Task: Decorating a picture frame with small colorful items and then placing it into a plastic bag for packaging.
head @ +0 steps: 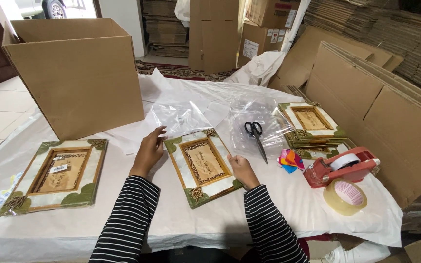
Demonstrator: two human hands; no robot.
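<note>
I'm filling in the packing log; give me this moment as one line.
left hand: on clear plastic bag | right hand: on picture frame edge | nearby: scissors, frame stack

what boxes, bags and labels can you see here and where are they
Open cardboard box: back left of the table, big, plain brown.
Clear plastic bag: mid table, half over the decorated frame, which the left hand and right hand touch.
White label: rectangular, on a brown carton in the background.
Small white sticker: on the left frame.
</note>
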